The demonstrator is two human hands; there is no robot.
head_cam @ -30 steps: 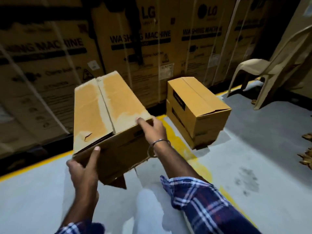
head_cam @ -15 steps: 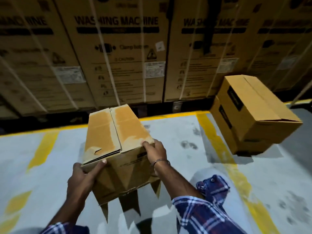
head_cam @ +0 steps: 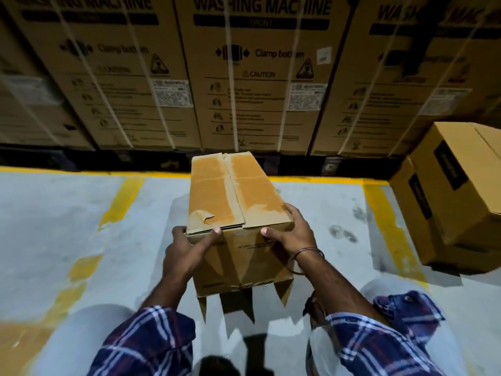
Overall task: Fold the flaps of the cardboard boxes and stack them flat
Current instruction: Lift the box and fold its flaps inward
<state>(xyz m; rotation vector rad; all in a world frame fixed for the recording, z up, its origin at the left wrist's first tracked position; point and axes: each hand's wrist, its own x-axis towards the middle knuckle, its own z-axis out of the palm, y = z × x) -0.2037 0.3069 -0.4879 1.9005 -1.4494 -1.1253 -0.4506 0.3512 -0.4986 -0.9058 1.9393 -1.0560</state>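
- You held the long brown cardboard box (head_cam: 238,213) above the grey painted floor (head_cam: 67,226), one grip at each near corner.
- Your left hand (head_cam: 187,251) clamped the near-left corner, thumb laid along the top edge; the fingers beyond it were hidden behind the box.
- Your right hand (head_cam: 291,234) clamped the near-right corner, fingers curled over the top flap and thumb pressed on the near face.
- Between your grips, the two top flaps (head_cam: 235,194) already lay folded shut, meeting along a centre seam, with a torn patch just beyond your left grip.
- Below your grips, the bottom flaps (head_cam: 238,299) hung loose in points, so that end looked unfinished.
- The box's long axis ran straight away from your grips toward the strapped washing machine cartons (head_cam: 257,77), its top face tipped slightly up toward you.
- Well to the right of your right grip sat two closed brown boxes (head_cam: 455,191), one on the other; I judged those done, with this box yet to join them.
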